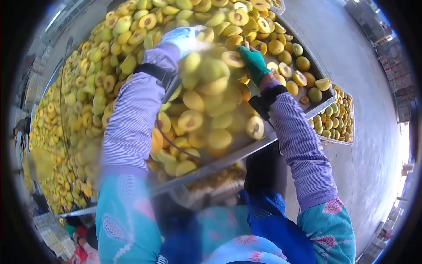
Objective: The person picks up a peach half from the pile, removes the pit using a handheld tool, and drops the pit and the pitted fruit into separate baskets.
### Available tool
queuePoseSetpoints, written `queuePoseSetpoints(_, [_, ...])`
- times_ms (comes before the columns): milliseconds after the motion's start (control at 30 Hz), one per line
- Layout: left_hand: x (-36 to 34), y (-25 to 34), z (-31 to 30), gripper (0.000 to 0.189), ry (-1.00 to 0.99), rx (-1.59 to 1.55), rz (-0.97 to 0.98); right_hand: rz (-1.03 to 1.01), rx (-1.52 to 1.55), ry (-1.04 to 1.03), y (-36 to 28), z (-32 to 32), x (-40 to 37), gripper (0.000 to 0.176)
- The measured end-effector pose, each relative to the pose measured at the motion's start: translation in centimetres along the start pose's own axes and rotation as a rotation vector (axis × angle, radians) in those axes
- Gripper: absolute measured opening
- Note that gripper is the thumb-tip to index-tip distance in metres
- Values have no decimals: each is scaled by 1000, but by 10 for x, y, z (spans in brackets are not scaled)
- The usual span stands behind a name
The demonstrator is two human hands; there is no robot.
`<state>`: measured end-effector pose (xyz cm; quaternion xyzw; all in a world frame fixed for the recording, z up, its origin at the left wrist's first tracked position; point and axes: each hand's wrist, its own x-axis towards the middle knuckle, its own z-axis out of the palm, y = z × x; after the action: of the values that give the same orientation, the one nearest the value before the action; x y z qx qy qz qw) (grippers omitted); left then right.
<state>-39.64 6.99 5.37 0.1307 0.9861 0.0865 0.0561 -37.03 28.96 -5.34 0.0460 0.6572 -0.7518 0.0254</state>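
Halved yellow-green fruits (190, 120) with brown pit hollows are heaped on a metal-edged table. My left hand (184, 39), in a pale glove, reaches over the heap; its fingers are blurred near a fruit half, and their grip cannot be made out. My right hand (255, 61), in a green glove, is closed around a small tool, whose tip shows above the fingers beside a fruit half (233, 59). A large smear on the view blurs the fruits between the hands.
The table's metal rim (220, 164) runs in front of my body. A crate of fruit halves (336, 116) stands beyond the right corner. Part of another person (83, 242) shows at the lower left. Stacked crates (389, 66) line the far right.
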Motion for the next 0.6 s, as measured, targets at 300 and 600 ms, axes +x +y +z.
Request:
queuePoseSetpoints(300, [-136,-102,-26,72,31,-167,31,-239,-270,14,54,153,-56,30])
queuePoseSetpoints(600, [-411,-160,36,42,528,-389,-843,-280,-731,48,47,233,-85,65])
